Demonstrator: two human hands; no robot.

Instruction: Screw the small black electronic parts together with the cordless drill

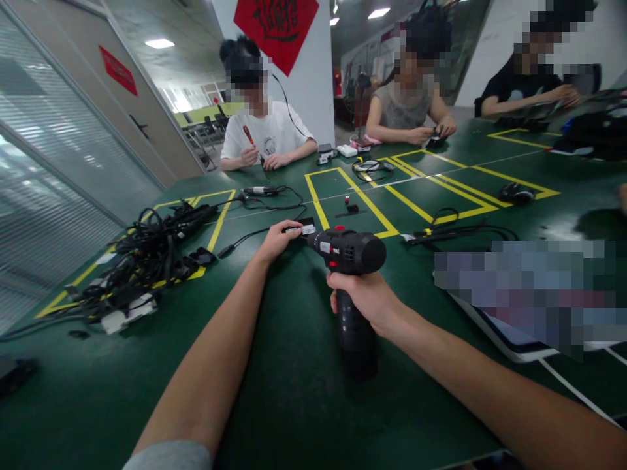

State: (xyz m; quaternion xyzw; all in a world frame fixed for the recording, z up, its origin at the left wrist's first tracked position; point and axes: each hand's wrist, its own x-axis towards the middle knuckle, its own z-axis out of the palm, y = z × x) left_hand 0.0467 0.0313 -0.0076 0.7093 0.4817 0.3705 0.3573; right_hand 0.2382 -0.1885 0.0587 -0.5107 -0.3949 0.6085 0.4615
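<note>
A black cordless drill [350, 251] with red accents is gripped in my right hand [365, 294], fingers wrapped round its handle. It points left and away from me. My left hand [280, 240] holds a small black box [306, 223] with a white label against the table, fingers closed at its near side. The drill's front end is right at the box; whether its bit touches a screw I cannot tell. A black cable [242, 240] lies just left of my left hand.
A heap of black cables and adapters [161, 251] lies left on the green table [294, 391]. A tablet-like device [499, 339], partly blurred, is at the right. Small black parts [351, 208] lie beyond the drill. A person opposite holds a red screwdriver [249, 135]; two more people sit further right.
</note>
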